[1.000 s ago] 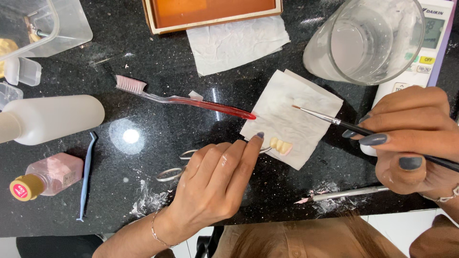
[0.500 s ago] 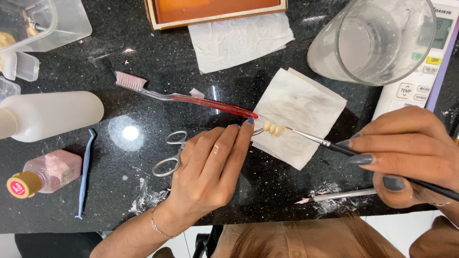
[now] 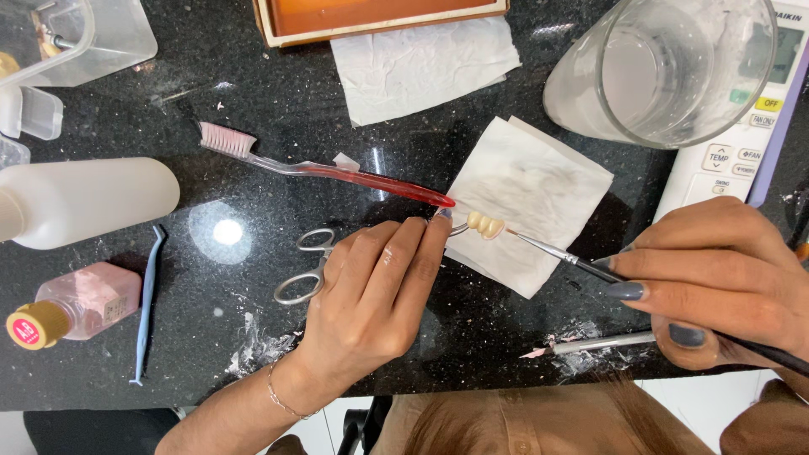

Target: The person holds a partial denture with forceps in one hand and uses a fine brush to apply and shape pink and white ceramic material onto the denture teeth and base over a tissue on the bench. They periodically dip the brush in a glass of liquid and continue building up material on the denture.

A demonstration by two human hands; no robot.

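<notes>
The left hand (image 3: 371, 295) grips metal forceps (image 3: 308, 265) whose tip clamps a small row of false teeth (image 3: 486, 224) above the near-left edge of a white tissue (image 3: 531, 202). The right hand (image 3: 716, 282) pinches a thin brush (image 3: 556, 251), its tip touching the teeth (the loaded end is too small to judge). By the look of it, the coating is under way, not finished. A red toothbrush (image 3: 337, 173) lies just beyond on the black tabletop (image 3: 253, 101), a glass cup (image 3: 666, 67) far right.
</notes>
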